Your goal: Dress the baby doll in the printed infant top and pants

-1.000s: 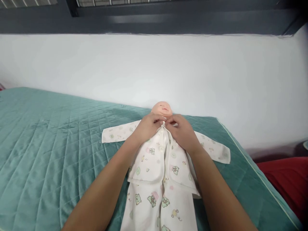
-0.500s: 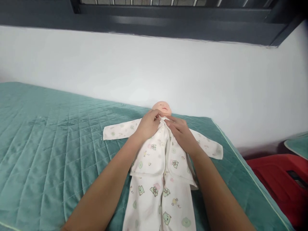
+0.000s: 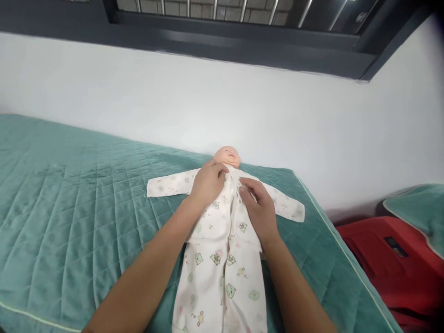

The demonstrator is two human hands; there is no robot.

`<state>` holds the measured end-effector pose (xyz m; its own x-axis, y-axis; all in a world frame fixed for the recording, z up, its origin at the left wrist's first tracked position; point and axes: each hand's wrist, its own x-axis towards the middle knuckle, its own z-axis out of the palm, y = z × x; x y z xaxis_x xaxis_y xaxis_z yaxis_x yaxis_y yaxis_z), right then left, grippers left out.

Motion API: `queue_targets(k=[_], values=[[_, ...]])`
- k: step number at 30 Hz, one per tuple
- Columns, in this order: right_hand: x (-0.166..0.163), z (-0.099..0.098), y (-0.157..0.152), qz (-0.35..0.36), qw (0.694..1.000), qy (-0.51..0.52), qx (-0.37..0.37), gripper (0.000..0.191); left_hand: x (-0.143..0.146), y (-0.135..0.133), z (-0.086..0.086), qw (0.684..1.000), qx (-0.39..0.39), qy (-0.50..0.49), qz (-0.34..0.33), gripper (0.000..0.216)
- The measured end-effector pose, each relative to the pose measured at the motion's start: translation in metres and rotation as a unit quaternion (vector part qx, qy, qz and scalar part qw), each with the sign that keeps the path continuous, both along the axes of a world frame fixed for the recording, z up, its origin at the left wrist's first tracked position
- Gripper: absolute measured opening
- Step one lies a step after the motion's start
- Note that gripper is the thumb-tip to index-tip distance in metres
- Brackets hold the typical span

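A baby doll point(image 3: 227, 156) lies on its back on the green quilted bed point(image 3: 79, 194), dressed in a white shirt point(image 3: 215, 217) and trousers point(image 3: 222, 286) printed with small bears. My left hand point(image 3: 207, 183) is closed on the shirt's left front edge just below the doll's chin. My right hand point(image 3: 258, 208) rests on the right side of the shirt front, its fingers curled and pressing the cloth by the placket. Both sleeves lie spread out flat to the sides.
A white wall point(image 3: 222, 101) rises right behind the bed, with a dark window frame point(image 3: 225, 39) and bars above it. To the right of the bed stands a red object point(image 3: 381, 259) with a green cushion point(image 3: 419, 212) over it.
My right hand has slid from the collar down the shirt front. My left hand stays near the neck. The view has lifted and shifted, so the doll sits slightly left and smaller.
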<state>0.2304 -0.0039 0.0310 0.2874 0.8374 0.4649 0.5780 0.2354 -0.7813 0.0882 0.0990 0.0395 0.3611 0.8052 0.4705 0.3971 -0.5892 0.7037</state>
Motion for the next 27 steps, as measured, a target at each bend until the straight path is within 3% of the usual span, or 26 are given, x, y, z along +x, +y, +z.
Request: queue_targets(k=[3,9,16,21,27], values=[[-0.009,0.005,-0.004,-0.054,0.998,-0.033,0.026,0.022,-0.004,-0.012,0.006,1.000,-0.025,-0.010,0.005,0.019],[-0.015,0.022,0.004,-0.047,0.990,-0.064,-0.116,0.026,-0.018,-0.025,0.019,0.990,-0.104,-0.013,-0.096,0.014],[0.003,0.028,0.011,0.031,0.981,0.086,-0.169,0.015,-0.013,-0.026,0.020,0.993,-0.086,0.005,-0.084,0.014],[0.010,0.027,0.013,0.080,0.964,0.199,-0.160,0.023,-0.010,-0.031,0.021,0.980,-0.156,-0.098,-0.076,0.013],[-0.001,0.030,0.010,0.055,0.965,0.210,-0.144,0.027,-0.011,-0.036,0.027,0.969,-0.206,-0.112,-0.077,0.011]])
